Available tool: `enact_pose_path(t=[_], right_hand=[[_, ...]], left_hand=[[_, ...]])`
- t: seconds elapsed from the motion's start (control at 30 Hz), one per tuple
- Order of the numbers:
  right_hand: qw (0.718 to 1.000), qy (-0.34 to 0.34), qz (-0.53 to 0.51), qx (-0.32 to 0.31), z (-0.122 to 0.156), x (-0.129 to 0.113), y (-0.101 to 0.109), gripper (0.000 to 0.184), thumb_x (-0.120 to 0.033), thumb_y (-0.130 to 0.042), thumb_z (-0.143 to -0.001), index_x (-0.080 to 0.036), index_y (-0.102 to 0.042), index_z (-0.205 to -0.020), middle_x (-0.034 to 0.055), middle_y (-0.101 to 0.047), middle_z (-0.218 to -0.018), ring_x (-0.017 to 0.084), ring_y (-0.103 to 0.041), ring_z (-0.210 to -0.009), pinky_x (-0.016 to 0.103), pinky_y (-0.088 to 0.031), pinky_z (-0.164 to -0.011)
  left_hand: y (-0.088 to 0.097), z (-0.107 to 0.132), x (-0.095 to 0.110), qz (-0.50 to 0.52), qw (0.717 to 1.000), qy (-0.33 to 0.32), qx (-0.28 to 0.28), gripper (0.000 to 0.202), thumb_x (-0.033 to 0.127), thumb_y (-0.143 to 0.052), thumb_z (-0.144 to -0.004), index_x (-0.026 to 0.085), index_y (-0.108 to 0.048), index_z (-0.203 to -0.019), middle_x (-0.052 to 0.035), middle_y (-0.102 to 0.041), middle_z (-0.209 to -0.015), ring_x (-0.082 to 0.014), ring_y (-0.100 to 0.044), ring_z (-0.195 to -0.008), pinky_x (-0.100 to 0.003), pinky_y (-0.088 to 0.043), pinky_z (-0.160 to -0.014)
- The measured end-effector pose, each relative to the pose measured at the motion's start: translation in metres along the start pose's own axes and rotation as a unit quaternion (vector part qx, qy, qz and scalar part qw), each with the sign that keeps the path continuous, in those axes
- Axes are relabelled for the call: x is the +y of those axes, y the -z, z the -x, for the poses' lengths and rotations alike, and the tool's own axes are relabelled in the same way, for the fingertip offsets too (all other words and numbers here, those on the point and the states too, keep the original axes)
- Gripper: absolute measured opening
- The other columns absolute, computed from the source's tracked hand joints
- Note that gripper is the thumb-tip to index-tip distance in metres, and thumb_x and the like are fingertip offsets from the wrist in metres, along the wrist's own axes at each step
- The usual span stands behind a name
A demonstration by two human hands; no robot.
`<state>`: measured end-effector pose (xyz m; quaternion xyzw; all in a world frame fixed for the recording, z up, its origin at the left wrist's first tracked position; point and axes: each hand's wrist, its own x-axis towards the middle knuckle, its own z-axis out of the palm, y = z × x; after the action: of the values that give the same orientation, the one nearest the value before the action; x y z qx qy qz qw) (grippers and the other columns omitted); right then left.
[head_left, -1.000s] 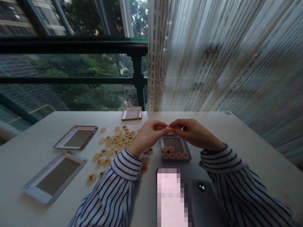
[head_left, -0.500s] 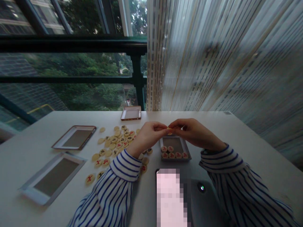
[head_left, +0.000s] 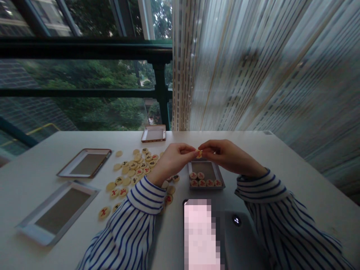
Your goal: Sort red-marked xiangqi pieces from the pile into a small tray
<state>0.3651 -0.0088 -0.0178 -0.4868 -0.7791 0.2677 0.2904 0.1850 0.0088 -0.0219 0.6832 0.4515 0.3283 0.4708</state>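
Note:
Both my hands meet above the far end of a small grey box (head_left: 218, 173) and pinch one round cream game piece (head_left: 199, 153) between their fingertips. My left hand (head_left: 174, 160) comes in from the left, my right hand (head_left: 225, 155) from the right, both with fingers closed on the piece. Inside the box lie several cream pieces with red marks (head_left: 205, 182) in rows at its near end. A loose heap of similar pieces (head_left: 135, 170), some red-marked and some black-marked, is spread on the white table (head_left: 295, 180) left of my left hand.
A red-edged lid (head_left: 85, 162) and a larger grey-edged tray (head_left: 57, 210) lie at the left. A small red-edged box (head_left: 153, 134) sits at the table's far edge by the window railing. A phone (head_left: 200, 234) and a dark device (head_left: 242, 240) lie near me. Curtains hang at right.
The hands stay together on the piece; they have shifted slightly left in view with the head's small turn. The piece now shows more clearly between the fingertips.

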Motion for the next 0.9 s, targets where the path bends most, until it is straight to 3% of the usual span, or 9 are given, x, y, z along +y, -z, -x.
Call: enact_pose_path(t=[0.2,0.47,0.67,0.9], right_hand=[[0.999,-0.014,0.047,-0.008,0.002,-0.004,0.003,0.024,-0.029,-0.051,-0.080,-0.015,-0.065,-0.093,0.0013,-0.064,-0.073,0.011,-0.056,-0.065,0.022,-0.041,-0.060],[0.993,-0.017,0.114,-0.033,0.002,-0.004,0.006,0.025,-0.027,-0.048,-0.081,-0.017,-0.064,-0.097,0.0012,-0.063,-0.072,0.011,-0.054,-0.062,0.022,-0.038,-0.057],[0.985,-0.015,0.160,-0.060,0.004,-0.004,0.006,0.028,-0.033,-0.053,-0.079,-0.019,-0.064,-0.100,0.0027,-0.065,-0.079,0.013,-0.055,-0.066,0.024,-0.038,-0.058],[0.974,-0.030,0.209,-0.080,0.003,-0.009,0.008,0.028,-0.032,-0.052,-0.079,-0.019,-0.064,-0.100,0.0036,-0.066,-0.079,0.014,-0.056,-0.067,0.024,-0.039,-0.060]], left_hand=[[-0.002,0.001,0.003,-0.008,0.999,0.035,-0.014,0.019,0.026,-0.063,-0.075,0.010,-0.067,-0.083,-0.0041,-0.066,-0.068,-0.0099,-0.056,-0.059,-0.020,-0.041,-0.054],[-0.007,-0.001,-0.006,-0.028,0.999,0.021,-0.012,0.020,0.029,-0.059,-0.076,0.011,-0.067,-0.079,-0.0013,-0.062,-0.060,-0.0088,-0.053,-0.053,-0.020,-0.038,-0.049],[-0.014,-0.009,-0.021,-0.034,0.999,0.005,-0.013,0.023,0.032,-0.057,-0.075,0.011,-0.066,-0.076,-0.0052,-0.066,-0.066,-0.0107,-0.055,-0.056,-0.021,-0.040,-0.052],[-0.016,-0.008,-0.022,-0.044,0.999,0.007,-0.029,0.026,0.035,-0.054,-0.077,0.012,-0.066,-0.077,-0.0057,-0.067,-0.068,-0.0113,-0.057,-0.055,-0.022,-0.040,-0.051]])
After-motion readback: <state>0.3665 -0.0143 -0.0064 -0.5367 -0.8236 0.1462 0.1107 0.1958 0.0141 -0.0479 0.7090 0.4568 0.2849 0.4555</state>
